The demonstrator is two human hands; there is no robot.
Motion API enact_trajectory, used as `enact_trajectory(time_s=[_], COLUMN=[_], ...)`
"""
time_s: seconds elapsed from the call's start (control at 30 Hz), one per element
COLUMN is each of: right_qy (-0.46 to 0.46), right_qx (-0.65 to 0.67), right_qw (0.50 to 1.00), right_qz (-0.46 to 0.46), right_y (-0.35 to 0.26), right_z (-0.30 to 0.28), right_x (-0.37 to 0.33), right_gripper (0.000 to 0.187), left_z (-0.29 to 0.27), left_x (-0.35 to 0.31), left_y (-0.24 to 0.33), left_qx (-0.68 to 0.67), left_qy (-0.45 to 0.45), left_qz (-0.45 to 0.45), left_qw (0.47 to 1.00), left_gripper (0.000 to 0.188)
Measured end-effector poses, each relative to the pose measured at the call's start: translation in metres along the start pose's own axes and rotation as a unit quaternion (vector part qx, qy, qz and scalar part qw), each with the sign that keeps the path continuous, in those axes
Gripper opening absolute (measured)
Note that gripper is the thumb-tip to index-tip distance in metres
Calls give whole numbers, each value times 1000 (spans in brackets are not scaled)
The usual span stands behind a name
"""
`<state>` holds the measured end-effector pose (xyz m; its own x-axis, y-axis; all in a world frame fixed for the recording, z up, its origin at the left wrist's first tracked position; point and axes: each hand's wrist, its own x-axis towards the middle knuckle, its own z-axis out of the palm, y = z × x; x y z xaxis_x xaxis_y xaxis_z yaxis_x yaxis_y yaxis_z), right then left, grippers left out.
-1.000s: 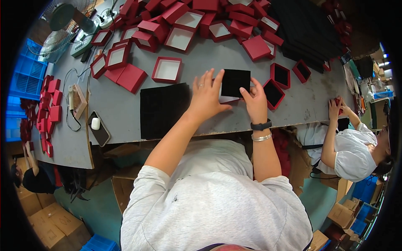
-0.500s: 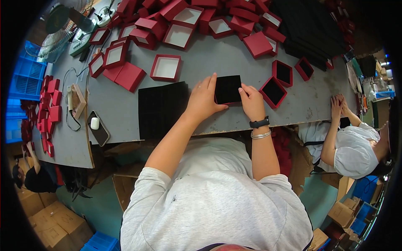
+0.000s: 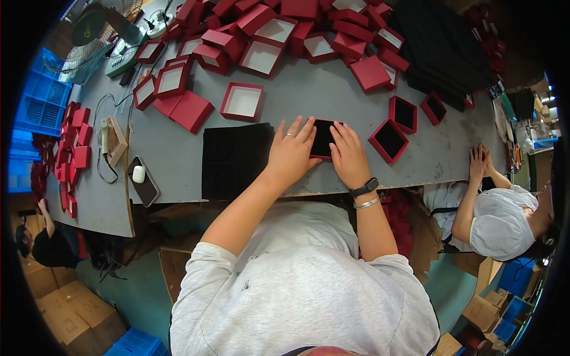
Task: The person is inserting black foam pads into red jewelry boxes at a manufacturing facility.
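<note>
A small red box with a black lining lies on the table in front of me, between my hands. My left hand rests over its left side, fingers stretched out and thumb along the near edge. On the other side, my right hand lies with extended fingers on the black lining. Both hands are open, and they cover the box's two sides. Beside my left hand is a stack of black sheets. Two black-lined red boxes touch each other to the right.
White-lined red boxes pile up at the back; one such box stands apart. Black sheets are heaped back right. A phone with a white case on it lies left, near a fan. Another person sits at right.
The black lining has gone down into the red box, whose rim now shows. My right hand has gone from pinching the lining's edge to lying flat on it.
</note>
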<state>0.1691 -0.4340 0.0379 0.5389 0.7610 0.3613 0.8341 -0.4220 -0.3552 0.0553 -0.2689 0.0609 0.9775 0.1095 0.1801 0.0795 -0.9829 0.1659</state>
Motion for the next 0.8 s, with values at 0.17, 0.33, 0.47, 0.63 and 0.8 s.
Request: enact_trajectory(time_s=[0.17,0.33,0.47,0.63,0.8], right_qy=[-41,-27,-34,-42,-28], right_qx=[12,11,-30,-71,-55], right_qw=[999,999,998,996,998], right_qz=[11,40,37,16,29], right_y=[-3,-8,-8,-11,-13], right_z=[-3,0,-2,-2,5], right_x=[-8,-21,-18,-1,-3], right_gripper=[48,49,49,44,45], left_z=[11,13,7,8,18], left_x=[-10,-18,-14,-1,3], left_y=[9,19,22,22,8], left_qx=[43,20,27,54,39], left_qy=[15,13,-19,-16,-24], left_qz=[22,5,-18,-9,-9], left_qw=[999,1000,999,998,999], left_gripper=[75,73,74,75,85])
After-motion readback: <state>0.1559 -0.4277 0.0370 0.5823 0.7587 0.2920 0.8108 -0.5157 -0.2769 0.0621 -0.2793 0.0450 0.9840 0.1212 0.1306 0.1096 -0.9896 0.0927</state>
